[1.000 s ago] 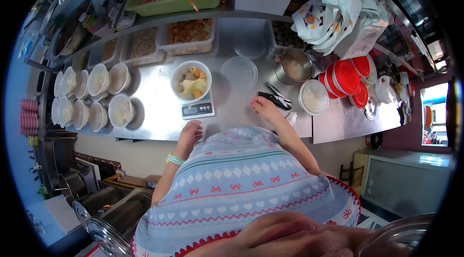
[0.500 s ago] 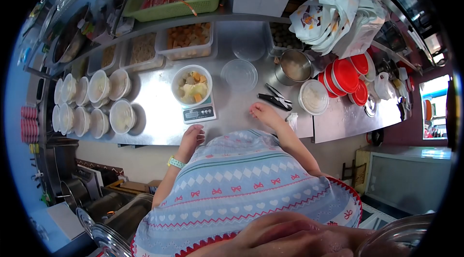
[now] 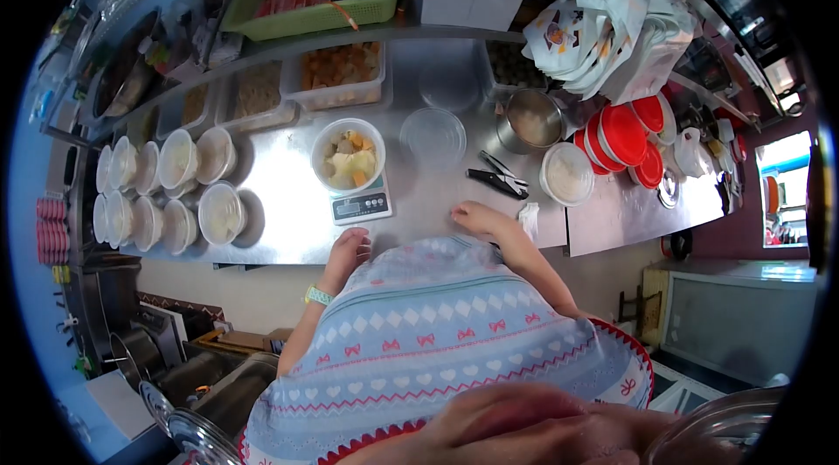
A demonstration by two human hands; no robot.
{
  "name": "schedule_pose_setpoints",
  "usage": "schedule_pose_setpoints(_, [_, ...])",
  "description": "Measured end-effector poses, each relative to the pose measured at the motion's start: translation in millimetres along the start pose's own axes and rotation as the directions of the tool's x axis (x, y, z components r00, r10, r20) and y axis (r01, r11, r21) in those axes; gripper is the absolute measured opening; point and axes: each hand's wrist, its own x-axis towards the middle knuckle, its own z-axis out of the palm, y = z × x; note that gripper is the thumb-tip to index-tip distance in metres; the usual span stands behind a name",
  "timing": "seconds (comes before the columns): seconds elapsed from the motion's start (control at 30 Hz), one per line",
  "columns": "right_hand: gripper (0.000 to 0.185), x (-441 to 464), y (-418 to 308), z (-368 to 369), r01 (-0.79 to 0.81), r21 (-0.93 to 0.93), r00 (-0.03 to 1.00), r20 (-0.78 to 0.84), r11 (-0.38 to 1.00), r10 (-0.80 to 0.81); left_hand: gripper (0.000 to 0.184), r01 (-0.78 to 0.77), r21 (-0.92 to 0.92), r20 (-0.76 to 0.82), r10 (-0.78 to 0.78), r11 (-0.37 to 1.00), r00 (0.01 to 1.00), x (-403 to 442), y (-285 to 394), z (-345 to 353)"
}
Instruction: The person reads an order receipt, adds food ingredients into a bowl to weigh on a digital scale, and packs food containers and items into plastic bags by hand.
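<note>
Just in front of the digital scale [image 3: 363,208], at the counter's edge, rests my left hand [image 3: 351,246]. Its fingers are loosely bent and slightly apart, with nothing in them. A clear round bowl [image 3: 316,143] with pale and orange chunks and a few darker pieces sits on the scale. Farther right, my right hand [image 3: 472,217] is over the front of the counter, its fingers curled in and no object visible in them. Black-handled scissors [image 3: 498,176] lie a little beyond it. Behind and between the hands is a clear round lid [image 3: 433,138].
Several filled lidded bowls [image 3: 222,213] are stacked at the left. Food tubs [image 3: 336,98] line the back. To the right stand a metal pot [image 3: 531,122], a white-filled tub [image 3: 566,175] and red lids [image 3: 624,136]. Plastic bags [image 3: 594,28] hang above; a green basket [image 3: 315,14] is on the shelf.
My right hand has lowered slightly toward the counter's near edge, and its fingers now point more downward. My left hand and the bowl on the scale stay nearly in place.
</note>
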Motion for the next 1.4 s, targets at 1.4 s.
schedule_pose_setpoints(1.4, [0.03,7,-28,-18,-0.018,-0.016,0.998,-0.068,1.0,0.017,0.027,-0.47,-0.33,-0.405,0.327,0.819,0.854,57,39,20])
